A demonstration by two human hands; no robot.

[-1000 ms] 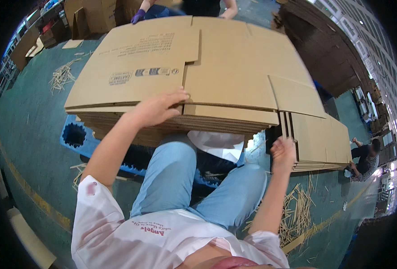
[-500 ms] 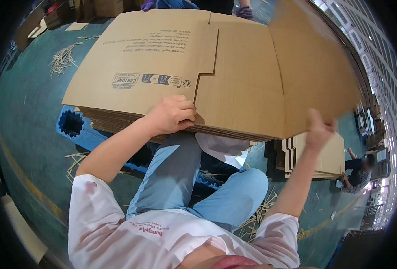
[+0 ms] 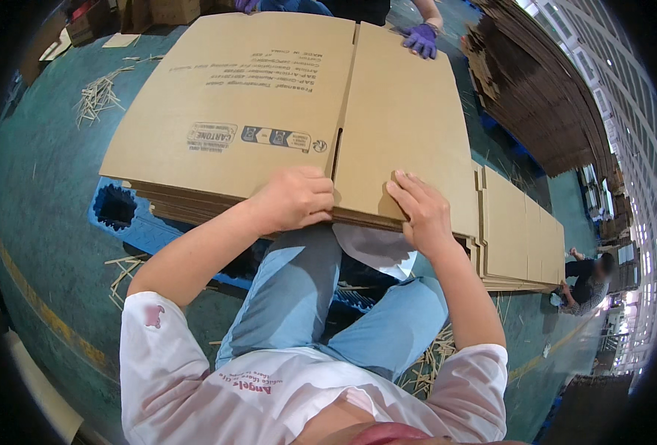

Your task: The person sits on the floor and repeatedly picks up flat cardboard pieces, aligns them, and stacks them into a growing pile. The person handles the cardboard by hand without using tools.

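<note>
A large flattened cardboard carton (image 3: pixel 217 174) with dark print lies on top of a stack in front of me. Its right panel (image 3: pixel 410 111) is folded over flat, so its edge meets the printed panel along a narrow seam. My left hand (image 3: pixel 296 199) is closed on the near edge of the carton, just left of that seam, with fingers curled. On the folded panel near its front edge rests my right hand (image 3: pixel 422 210), its fingers stretched out over the board. Across the stack, another person's purple-gloved hand (image 3: pixel 422 41) touches the far edge of the folded panel.
A blue plastic pallet (image 3: pixel 143 226) shows under the stack. More flat cartons (image 3: pixel 517 230) are stacked to the right, and dark brown sheets (image 3: pixel 540 89) stand beyond. Thin strips (image 3: pixel 100 95) lie scattered on the green floor. Another person (image 3: pixel 592 282) is at the far right.
The right panel, raised half a second ago, has come down to the left and lies flat. My right hand has moved left with it. The other person's gloved hand now touches the panel.
</note>
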